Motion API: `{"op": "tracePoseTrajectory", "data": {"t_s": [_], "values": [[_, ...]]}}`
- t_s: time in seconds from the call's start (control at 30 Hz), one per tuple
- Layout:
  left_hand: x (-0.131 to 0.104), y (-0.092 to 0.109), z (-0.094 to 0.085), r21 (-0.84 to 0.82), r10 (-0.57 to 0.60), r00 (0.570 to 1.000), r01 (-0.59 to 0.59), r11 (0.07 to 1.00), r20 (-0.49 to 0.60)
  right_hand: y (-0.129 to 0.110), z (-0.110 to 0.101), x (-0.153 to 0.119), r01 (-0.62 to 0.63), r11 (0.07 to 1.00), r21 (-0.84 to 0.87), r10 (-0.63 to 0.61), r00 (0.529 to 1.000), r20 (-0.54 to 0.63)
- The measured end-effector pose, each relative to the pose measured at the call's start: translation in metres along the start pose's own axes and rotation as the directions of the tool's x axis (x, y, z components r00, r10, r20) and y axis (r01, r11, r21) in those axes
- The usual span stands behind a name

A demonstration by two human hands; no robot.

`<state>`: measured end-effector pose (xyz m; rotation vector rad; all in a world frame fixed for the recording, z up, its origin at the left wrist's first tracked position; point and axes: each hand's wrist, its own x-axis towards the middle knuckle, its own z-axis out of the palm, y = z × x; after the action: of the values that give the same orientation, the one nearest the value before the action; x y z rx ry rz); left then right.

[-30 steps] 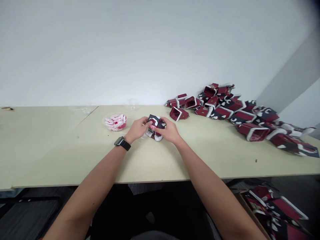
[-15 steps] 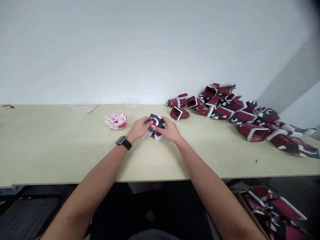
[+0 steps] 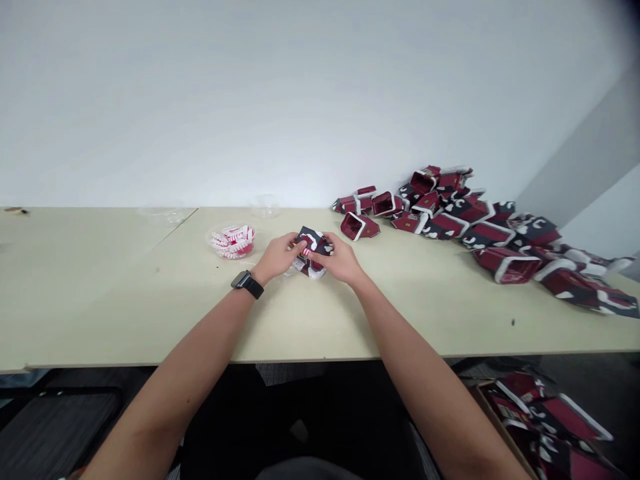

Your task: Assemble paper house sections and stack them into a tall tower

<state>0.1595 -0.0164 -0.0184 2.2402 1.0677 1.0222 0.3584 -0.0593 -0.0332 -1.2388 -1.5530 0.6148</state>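
Between my hands, above the table, is a small dark red and black house-shaped paper box (image 3: 316, 268) with white snow-like trim. My left hand (image 3: 276, 257) grips its left side, and my right hand (image 3: 341, 259) grips its right side. Both thumbs meet on the front of the box, pressing at a small red-and-white striped piece (image 3: 306, 252). The fingers behind the box are hidden. Left of my hands stands a clear plastic bowl (image 3: 213, 245) full of similar red-and-white striped pieces (image 3: 235, 241).
A large heap of similar house boxes (image 3: 465, 213) spreads along the table's right side. More of them fill a cardboard box (image 3: 487, 407) below the table edge at right. Clear plastic wrap (image 3: 167, 215) and a clear lid-like piece (image 3: 265, 205) lie near the wall.
Almost nothing differs. Both hands keep hold of the house box with the thumbs on the striped piece, and the view has shifted very slightly.
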Motion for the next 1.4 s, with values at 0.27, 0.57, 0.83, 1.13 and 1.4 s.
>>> {"op": "tracePoseTrajectory", "data": {"t_s": [0.27, 0.57, 0.83, 1.13, 1.4], "values": [[0.000, 0.001, 0.002, 0.020, -0.098, 0.994, 0.100, 0.995, -0.049, 0.001, -0.015, 0.012, -0.059, 0.997, -0.050, 0.046, 0.973, -0.225], [-0.002, -0.006, 0.005, -0.083, -0.204, 0.972, 0.195, 0.977, -0.115, 0.031, -0.076, 0.083, -0.267, 0.798, -0.540, 0.081, 0.936, -0.343], [-0.003, -0.001, 0.002, -0.129, -0.205, 0.966, 0.185, 0.974, -0.159, 0.041, -0.091, 0.101, -0.384, 0.771, -0.508, 0.171, 0.893, -0.416], [-0.006, 0.011, 0.001, -0.192, -0.050, 0.949, -0.012, 0.981, -0.312, -0.019, -0.097, 0.094, -0.249, 0.956, 0.156, 0.292, 0.864, -0.411], [-0.011, 0.054, 0.017, -0.587, -0.132, 0.907, -0.143, 0.797, -0.401, -0.050, -0.011, 0.031, -0.159, 0.768, 0.620, 0.288, 0.951, -0.113]]}}
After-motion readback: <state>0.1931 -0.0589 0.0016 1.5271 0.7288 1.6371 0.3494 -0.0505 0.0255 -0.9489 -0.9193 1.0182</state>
